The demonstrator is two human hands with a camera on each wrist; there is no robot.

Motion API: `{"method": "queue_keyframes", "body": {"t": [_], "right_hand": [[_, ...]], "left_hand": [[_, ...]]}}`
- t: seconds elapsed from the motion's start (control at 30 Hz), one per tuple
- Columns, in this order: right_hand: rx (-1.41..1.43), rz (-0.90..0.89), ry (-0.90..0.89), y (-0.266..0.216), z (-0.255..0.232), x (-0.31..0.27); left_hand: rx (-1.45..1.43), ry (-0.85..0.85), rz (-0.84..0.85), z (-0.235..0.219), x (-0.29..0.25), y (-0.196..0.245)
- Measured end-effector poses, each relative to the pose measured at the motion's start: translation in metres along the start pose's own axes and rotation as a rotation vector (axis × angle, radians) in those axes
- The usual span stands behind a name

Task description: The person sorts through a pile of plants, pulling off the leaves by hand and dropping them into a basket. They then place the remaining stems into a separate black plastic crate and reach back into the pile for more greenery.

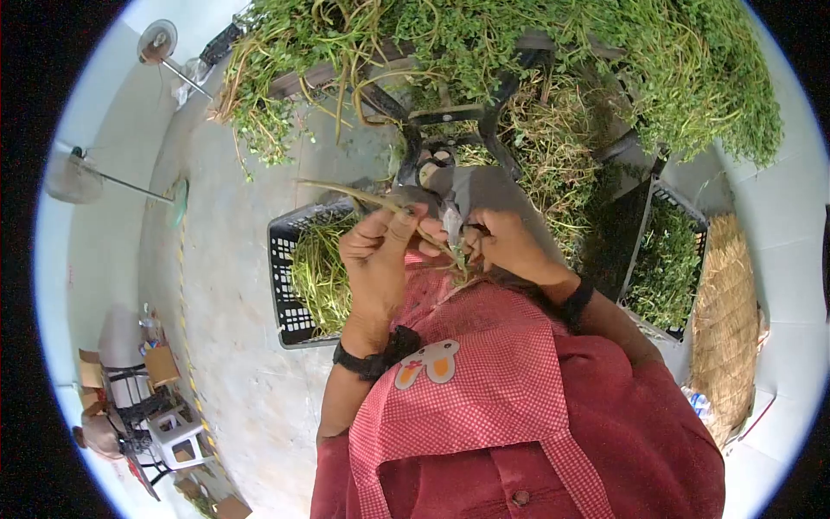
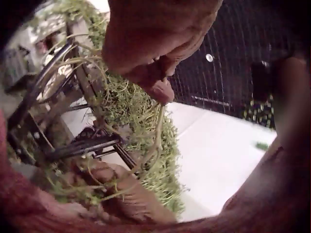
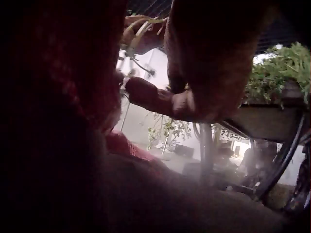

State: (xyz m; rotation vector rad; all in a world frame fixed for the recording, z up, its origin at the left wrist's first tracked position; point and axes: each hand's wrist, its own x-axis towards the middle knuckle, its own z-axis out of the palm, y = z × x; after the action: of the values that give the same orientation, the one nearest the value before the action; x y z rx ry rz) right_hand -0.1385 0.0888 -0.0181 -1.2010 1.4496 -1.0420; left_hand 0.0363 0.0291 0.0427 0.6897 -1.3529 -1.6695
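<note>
Head view: left hand (image 1: 378, 259) raised over the apron (image 1: 484, 381), fingers (image 1: 399, 227) curled narrow and pinching a long pale-green stem (image 1: 346, 191). The stem runs out past the fingertips, up and away to the person's left. Right hand (image 1: 510, 246) sits just beside the left hand; its fingers are curled around the leafy end of the same stem, a small tuft of greens (image 1: 458, 259) showing between the two hands. Past the fingertips: a dark metal frame (image 1: 450, 112) under a big heap of cut greens (image 1: 553, 52). Below and outside the left fingers: a black plastic crate (image 1: 285, 277) with stems in it. Outside the right hand: a second black crate (image 1: 683, 216) with greens, then a straw bundle (image 1: 731, 329). Both crates stand on the concrete floor (image 1: 233, 259). Black bands on both wrists.

Left wrist view: left fingers (image 2: 158, 82) closed on the stem (image 2: 158, 131), which hangs curved from the fingertips down to the right hand (image 2: 126, 194). That hand grips the leafy tangle at the stem's lower end. Crate mesh (image 2: 223, 73) behind the fingers, greens and frame bars (image 2: 82, 145) beside them.

Right wrist view: dark and blurred. Right hand (image 3: 214, 63) fills the upper middle, fingers (image 3: 146, 94) curled; what they hold can't be made out here. Pale stems (image 3: 143, 24) show just above them. Greens (image 3: 279, 73) on the frame to the far side.
</note>
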Motion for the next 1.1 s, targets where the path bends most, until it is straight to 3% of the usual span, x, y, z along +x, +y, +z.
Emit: {"method": "queue_keyframes", "body": {"t": [0.03,0.07,0.13,0.27,0.43,0.53,0.67,0.77,0.83,0.87,0.93,0.97,1.03,1.07,1.1], "right_hand": [[0.220,0.089,-0.050,0.004,-0.003,0.001],[0.226,0.086,-0.047,0.006,-0.006,0.001],[0.552,0.067,-0.279,0.003,-0.010,0.000],[0.689,0.053,-0.374,-0.005,-0.013,-0.005],[0.587,0.067,-0.515,-0.013,-0.013,-0.014],[0.454,-0.036,-0.515,-0.002,-0.010,-0.011],[0.375,-0.012,-0.476,-0.009,-0.008,-0.014],[0.252,-0.095,-0.479,0.001,-0.005,-0.007],[0.147,0.038,-0.293,0.003,-0.001,-0.004],[0.147,0.037,-0.292,0.004,0.001,-0.002],[0.125,0.201,-0.167,0.003,0.001,0.003],[0.123,0.197,-0.158,0.006,0.001,0.002],[0.467,0.182,-0.295,0.010,0.001,0.002],[0.458,0.183,-0.304,0.011,-0.001,0.002],[0.625,0.189,-0.385,0.007,-0.001,0.000]], "left_hand": [[-0.071,0.026,-0.007,0.000,0.002,0.002],[-0.139,0.054,-0.016,0.000,0.003,0.004],[-0.178,0.046,-0.036,-0.003,0.005,0.003],[-0.285,0.033,-0.075,-0.003,0.010,0.002],[-0.341,0.064,-0.107,-0.011,0.010,0.004],[-0.381,0.039,-0.056,-0.017,0.013,-0.001],[-0.398,0.032,-0.052,-0.020,0.015,-0.002],[-0.378,0.061,-0.053,-0.018,0.014,0.000],[-0.209,0.033,-0.022,-0.010,0.010,0.002],[-0.209,0.031,-0.021,-0.006,0.008,0.002],[-0.278,-0.098,-0.002,0.005,0.002,0.004],[-0.233,-0.072,0.030,0.011,0.001,0.010],[-0.262,-0.038,0.026,0.010,0.009,0.017],[-0.284,0.006,0.010,0.007,0.013,0.019],[-0.324,0.007,0.019,0.002,0.017,0.016]]}}
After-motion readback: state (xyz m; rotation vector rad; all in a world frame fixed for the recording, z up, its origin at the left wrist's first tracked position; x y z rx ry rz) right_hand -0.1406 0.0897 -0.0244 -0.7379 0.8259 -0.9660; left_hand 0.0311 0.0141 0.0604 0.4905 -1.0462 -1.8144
